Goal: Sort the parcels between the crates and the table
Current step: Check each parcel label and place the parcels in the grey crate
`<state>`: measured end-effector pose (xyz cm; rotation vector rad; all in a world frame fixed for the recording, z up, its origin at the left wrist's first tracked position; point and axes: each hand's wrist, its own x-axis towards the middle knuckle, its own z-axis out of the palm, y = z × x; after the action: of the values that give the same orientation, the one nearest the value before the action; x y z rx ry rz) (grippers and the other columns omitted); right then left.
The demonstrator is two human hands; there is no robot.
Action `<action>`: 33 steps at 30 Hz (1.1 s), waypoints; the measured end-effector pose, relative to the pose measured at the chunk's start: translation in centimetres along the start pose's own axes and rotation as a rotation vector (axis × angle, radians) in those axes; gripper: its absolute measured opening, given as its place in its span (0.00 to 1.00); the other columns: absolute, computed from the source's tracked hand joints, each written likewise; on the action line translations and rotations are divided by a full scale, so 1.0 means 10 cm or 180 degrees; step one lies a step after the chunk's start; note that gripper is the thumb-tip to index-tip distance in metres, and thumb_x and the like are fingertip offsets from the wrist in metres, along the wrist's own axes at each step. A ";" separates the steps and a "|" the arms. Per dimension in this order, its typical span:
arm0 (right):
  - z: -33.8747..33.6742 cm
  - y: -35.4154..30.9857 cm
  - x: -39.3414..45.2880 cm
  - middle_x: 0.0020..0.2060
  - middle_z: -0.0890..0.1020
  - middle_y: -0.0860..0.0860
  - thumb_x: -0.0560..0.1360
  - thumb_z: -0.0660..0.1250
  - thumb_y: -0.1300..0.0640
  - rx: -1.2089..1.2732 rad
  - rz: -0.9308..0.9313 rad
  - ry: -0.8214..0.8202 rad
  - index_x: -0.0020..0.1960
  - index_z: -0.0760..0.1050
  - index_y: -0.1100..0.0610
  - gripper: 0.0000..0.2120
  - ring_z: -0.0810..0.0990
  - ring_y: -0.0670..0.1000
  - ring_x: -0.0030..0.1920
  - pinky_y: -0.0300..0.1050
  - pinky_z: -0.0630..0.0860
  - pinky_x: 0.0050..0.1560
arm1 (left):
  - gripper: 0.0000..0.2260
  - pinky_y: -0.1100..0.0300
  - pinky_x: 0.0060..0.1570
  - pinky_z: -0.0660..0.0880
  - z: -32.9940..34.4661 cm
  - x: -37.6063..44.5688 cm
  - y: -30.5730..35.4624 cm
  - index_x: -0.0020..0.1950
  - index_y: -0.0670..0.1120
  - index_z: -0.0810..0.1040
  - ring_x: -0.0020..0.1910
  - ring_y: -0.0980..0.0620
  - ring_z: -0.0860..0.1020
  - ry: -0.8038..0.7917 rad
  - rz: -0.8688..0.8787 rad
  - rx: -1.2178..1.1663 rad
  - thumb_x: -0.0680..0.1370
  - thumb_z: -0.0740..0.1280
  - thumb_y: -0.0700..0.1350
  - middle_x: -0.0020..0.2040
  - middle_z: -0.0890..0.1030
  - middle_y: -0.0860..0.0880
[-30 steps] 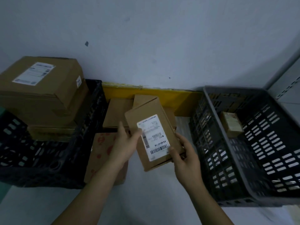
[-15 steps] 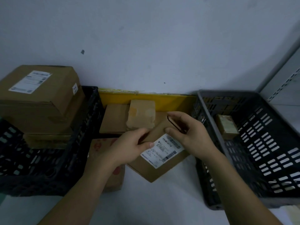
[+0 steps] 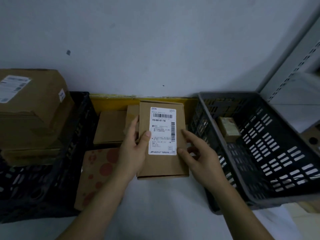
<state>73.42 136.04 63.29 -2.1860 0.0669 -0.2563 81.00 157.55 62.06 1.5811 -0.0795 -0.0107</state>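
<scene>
We see a flat cardboard parcel (image 3: 162,141) with a white shipping label (image 3: 163,130) facing up, held over the white table (image 3: 155,205); the left hand (image 3: 133,149) grips its left edge, thumb on the label, while the right hand (image 3: 199,153) touches the right edge with loosely spread fingers. To the left a black crate (image 3: 52,179) carries large brown boxes (image 3: 31,108); to the right a grey crate (image 3: 259,153) holds one small box (image 3: 228,128). Between the crates lie a red-spotted parcel (image 3: 97,172) and plain brown parcels (image 3: 112,127), against a yellow strip (image 3: 114,102) at the foot of the wall (image 3: 155,40).
</scene>
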 end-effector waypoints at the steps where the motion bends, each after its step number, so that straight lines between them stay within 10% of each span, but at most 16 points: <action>1: -0.05 -0.01 -0.01 0.67 0.76 0.36 0.83 0.71 0.48 -0.0097 0.0060 -0.0064 0.79 0.63 0.34 0.30 0.78 0.36 0.58 0.32 0.80 0.52 | 0.24 0.63 0.53 0.83 0.05 -0.01 0.01 0.79 0.64 0.66 0.64 0.61 0.82 -0.0008 0.0006 -0.0052 0.86 0.67 0.48 0.68 0.81 0.62; 10: -0.91 -0.06 -0.12 0.64 0.80 0.42 0.83 0.66 0.37 -0.0855 0.0587 -0.0341 0.82 0.47 0.26 0.37 0.84 0.47 0.56 0.53 0.85 0.57 | 0.20 0.66 0.47 0.82 0.85 -0.12 0.24 0.70 0.73 0.65 0.59 0.62 0.83 -0.0421 -0.0003 -0.0295 0.87 0.65 0.49 0.62 0.81 0.65; 13: -1.32 0.02 -0.08 0.63 0.79 0.41 0.83 0.67 0.39 -0.0885 0.0683 -0.0284 0.82 0.48 0.25 0.37 0.82 0.44 0.56 0.43 0.82 0.51 | 0.23 0.64 0.50 0.83 1.20 -0.15 0.33 0.79 0.63 0.62 0.60 0.64 0.82 -0.0597 0.0156 -0.0075 0.87 0.65 0.48 0.64 0.79 0.64; 21: -2.42 0.74 0.17 0.66 0.82 0.44 0.82 0.71 0.43 -0.0870 0.0546 -0.0094 0.81 0.55 0.24 0.36 0.83 0.48 0.61 0.50 0.83 0.58 | 0.28 0.52 0.70 0.74 2.07 -0.05 0.33 0.84 0.57 0.59 0.73 0.53 0.72 -0.0988 0.0622 0.1454 0.85 0.62 0.60 0.77 0.71 0.53; 25: -2.86 1.41 0.39 0.71 0.81 0.46 0.83 0.71 0.46 -0.1025 0.0706 -0.0374 0.83 0.51 0.26 0.39 0.83 0.50 0.64 0.51 0.82 0.61 | 0.26 0.61 0.63 0.65 2.50 -0.11 0.15 0.83 0.51 0.63 0.73 0.51 0.69 -0.1066 0.0709 0.2336 0.87 0.61 0.58 0.78 0.68 0.49; 29: -2.98 2.10 0.61 0.72 0.80 0.48 0.84 0.70 0.49 -0.1352 0.0798 -0.0857 0.85 0.46 0.32 0.42 0.81 0.48 0.57 0.38 0.78 0.50 | 0.26 0.49 0.75 0.68 2.79 -0.15 -0.15 0.82 0.47 0.65 0.77 0.46 0.65 -0.1028 0.0598 0.2931 0.87 0.60 0.57 0.78 0.67 0.47; 33: -2.91 2.56 0.79 0.76 0.76 0.52 0.84 0.71 0.52 -0.1300 0.0935 -0.1305 0.87 0.43 0.35 0.45 0.81 0.56 0.66 0.54 0.83 0.61 | 0.23 0.41 0.76 0.67 2.91 -0.19 -0.34 0.79 0.44 0.70 0.80 0.42 0.61 -0.0840 0.0645 0.3340 0.87 0.61 0.53 0.78 0.69 0.43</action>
<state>76.22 96.65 60.44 -2.5490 0.2235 0.4054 77.56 128.64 58.18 2.6042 -0.5180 -0.0212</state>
